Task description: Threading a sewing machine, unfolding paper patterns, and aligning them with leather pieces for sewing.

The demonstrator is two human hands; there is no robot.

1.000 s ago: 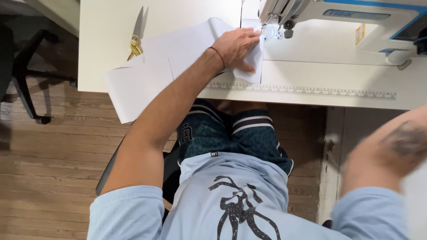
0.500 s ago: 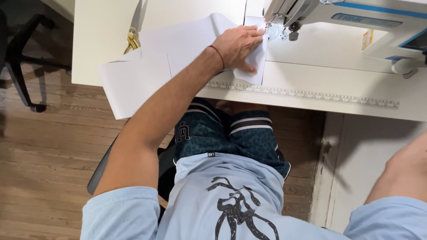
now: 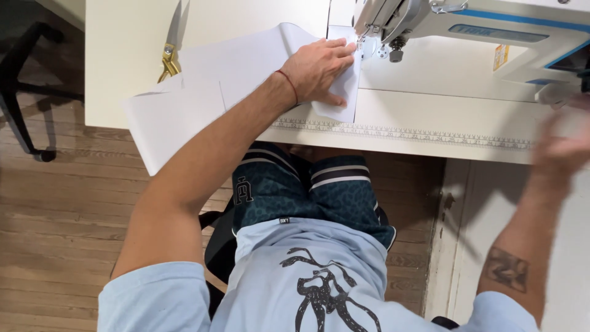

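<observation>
My left hand (image 3: pixel 319 71) lies flat, palm down, on a piece of white fabric (image 3: pixel 203 98) spread over the white sewing table (image 3: pixel 430 117). Its fingertips press the cloth just left of the needle of the white and blue sewing machine (image 3: pixel 442 24). The fabric hangs over the table's front edge at the left. My right hand (image 3: pixel 562 154) is blurred in mid-air at the right edge, fingers apart, holding nothing, near the machine's right end.
Gold-handled scissors (image 3: pixel 169 52) lie on the table behind the fabric. A ruler strip (image 3: pixel 399 132) runs along the table's front edge. A black chair base (image 3: pixel 24 92) stands on the wooden floor at the far left. My legs are under the table.
My right arm has swung up from low at the right, and the hand is now raised by the machine's right end. The left hand stays pressed on the fabric.
</observation>
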